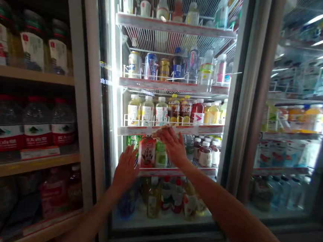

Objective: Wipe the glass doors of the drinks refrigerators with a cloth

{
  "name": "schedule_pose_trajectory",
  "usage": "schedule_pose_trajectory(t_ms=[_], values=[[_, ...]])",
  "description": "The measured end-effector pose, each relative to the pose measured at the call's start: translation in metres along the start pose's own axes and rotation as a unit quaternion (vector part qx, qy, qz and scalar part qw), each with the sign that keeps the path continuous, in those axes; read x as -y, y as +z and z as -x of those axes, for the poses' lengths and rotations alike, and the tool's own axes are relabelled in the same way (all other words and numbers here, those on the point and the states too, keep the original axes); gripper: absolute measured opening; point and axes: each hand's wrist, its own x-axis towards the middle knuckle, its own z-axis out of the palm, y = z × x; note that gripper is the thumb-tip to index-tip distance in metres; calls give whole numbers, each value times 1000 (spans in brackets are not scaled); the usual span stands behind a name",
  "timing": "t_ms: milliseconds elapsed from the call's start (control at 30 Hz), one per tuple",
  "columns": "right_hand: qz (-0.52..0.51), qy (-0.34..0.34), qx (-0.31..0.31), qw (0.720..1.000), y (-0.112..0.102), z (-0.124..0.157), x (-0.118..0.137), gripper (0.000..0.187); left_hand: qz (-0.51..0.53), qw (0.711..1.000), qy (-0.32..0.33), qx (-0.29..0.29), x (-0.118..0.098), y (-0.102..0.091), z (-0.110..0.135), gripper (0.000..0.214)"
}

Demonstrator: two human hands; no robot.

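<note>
In front of me stands a lit drinks fridge, seen through its glass door (181, 44). My right hand (172, 146) presses a crumpled pale cloth (160, 131) to the glass, level with a shelf edge. The palm covers part of the cloth. Lower and to the left, my left hand (126, 166) is raised with its fingers stretched out near the glass, holding nothing. Whether it touches the glass I cannot tell. Between the hands, behind the glass, shows a red drink bottle (147, 151) with a green one (161, 156) beside it.
Several bottles and cans fill the fridge's wire shelves (172, 85). On the left, wooden shelves (35, 165) hold red-capped water bottles (38, 124) and other drinks. A metal frame (252, 105) divides this door from another stocked fridge on the right (292, 127).
</note>
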Motion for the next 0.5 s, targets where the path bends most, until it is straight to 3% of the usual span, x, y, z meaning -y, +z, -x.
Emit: schedule_pose_trajectory(t_ms=[33,133,200,233,367,400,500], values=[[-1,-11,6,1000,0,6,-1,48,4,1000,4,2,-5,1,-1,67],[-26,-155,60,986,-4,33,0,44,12,1000,14,13,-18,2,-4,67],[-30,-209,80,974,-9,41,-6,44,12,1000,16,20,-24,3,-4,67],[-21,-194,78,978,-11,40,-12,45,11,1000,14,23,-27,4,-3,68],[36,15,30,999,-17,37,-30,48,7,1000,14,10,-37,9,-2,67],[35,30,31,998,-18,43,-30,48,8,1000,21,3,-40,10,-2,67],[-13,-90,84,992,-19,77,-24,46,10,999,43,-3,-46,13,-3,67]])
